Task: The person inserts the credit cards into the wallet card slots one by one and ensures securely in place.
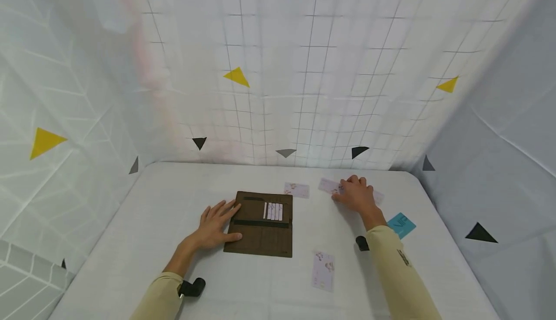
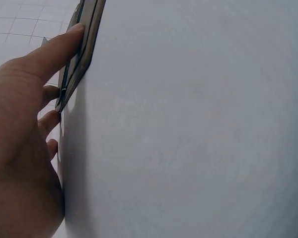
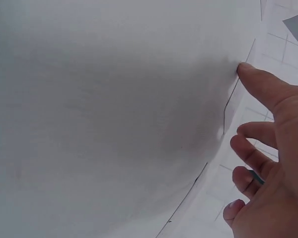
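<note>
A brown wallet lies spread flat on the table, with several pale cards tucked in its upper half. My left hand rests on its left side, fingers spread and thumb on the lower half; the left wrist view shows the thumb against the wallet's edge. Toward the back right, my right hand reaches over a pale patterned card, its thumb touching the card. In the right wrist view the thumb meets a card's edge, the bent fingers apart from it.
Another pale card lies behind the wallet, one right of my right hand, and one nearer the front. A teal VIP card sits beside my right sleeve. White sheet walls enclose the table.
</note>
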Demonstrator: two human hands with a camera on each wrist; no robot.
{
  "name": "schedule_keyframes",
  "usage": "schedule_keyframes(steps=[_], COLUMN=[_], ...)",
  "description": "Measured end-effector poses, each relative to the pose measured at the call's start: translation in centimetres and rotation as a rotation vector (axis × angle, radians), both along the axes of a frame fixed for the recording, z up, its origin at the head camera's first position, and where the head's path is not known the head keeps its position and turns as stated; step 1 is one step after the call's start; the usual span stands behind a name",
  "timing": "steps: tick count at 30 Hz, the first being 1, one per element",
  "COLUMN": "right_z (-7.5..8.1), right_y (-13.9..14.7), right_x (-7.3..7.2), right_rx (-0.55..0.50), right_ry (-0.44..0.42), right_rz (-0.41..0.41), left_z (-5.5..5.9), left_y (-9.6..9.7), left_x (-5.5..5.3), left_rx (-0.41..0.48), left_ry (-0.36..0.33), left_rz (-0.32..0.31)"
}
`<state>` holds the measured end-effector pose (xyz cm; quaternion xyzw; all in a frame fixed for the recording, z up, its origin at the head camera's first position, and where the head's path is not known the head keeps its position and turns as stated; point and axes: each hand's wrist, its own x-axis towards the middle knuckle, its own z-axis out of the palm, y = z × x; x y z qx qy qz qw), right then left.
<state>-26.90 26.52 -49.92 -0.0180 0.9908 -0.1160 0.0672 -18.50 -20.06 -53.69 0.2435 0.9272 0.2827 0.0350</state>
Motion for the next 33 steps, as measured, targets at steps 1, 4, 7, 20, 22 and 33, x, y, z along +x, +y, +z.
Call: schedule_keyframes(steps=[1, 4, 7, 20, 22, 33], right_z=[0.0, 0.1, 0.4, 0.2, 0.1, -0.7], right_y=[0.0, 0.1, 0.1, 0.1, 0.0, -0.6], right_x=[0.0, 0.0, 0.0, 0.6, 0.7, 0.7], right_rx=[0.001, -0.013, -0.027, -0.124, -0.129, -0.127], right_ry=[-0.004, 0.002, 0.014, -0.018, -0.003, -0.027], right_rz=[-0.001, -0.011, -0.015, -0.039, -0.033, -0.011], left_z=[-0.2, -0.4, 0.2, 1.2, 1.0, 0.7], left_y=[0.0, 0.1, 0.2, 0.1, 0.1, 0.0], left_x=[0.0, -0.1, -0.1, 0.0, -0.1, 0.0], left_rx=[-0.006, -0.01, -0.029, -0.082, -0.088, -0.092], left_ry=[0.007, 0.02, 0.008, -0.026, -0.024, -0.017], left_rz=[-0.002, -0.007, -0.003, 0.008, 0.011, 0.02])
